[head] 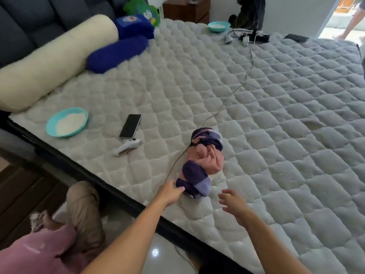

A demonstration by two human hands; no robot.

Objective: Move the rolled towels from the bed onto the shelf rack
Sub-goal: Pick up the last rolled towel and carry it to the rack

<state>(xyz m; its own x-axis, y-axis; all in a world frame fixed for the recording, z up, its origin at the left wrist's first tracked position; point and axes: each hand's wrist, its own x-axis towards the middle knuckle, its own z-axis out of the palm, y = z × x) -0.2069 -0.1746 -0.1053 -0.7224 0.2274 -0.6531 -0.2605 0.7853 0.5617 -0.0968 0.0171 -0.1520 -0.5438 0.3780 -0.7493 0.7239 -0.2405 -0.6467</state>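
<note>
Reaching for the rolled towels (199, 163) on the bed (276, 115): left hand (171, 191) touches one, right hand (233, 202) spread open; next, clasp and lift.

Daylight floods a bedroom from a doorway (339, 14) at upper right.
The quilted mattress (256, 115) is evenly lit with soft shadows; a bright glare spot marks the glossy floor (155, 252). Wide-angle bending curves the frame's edges, and the picture is mildly soft throughout.

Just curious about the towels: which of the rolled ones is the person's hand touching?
The left hand touches the nearest towel, dark purple with a lilac band. The pink towel and the far purple one lie untouched beyond it.
</note>
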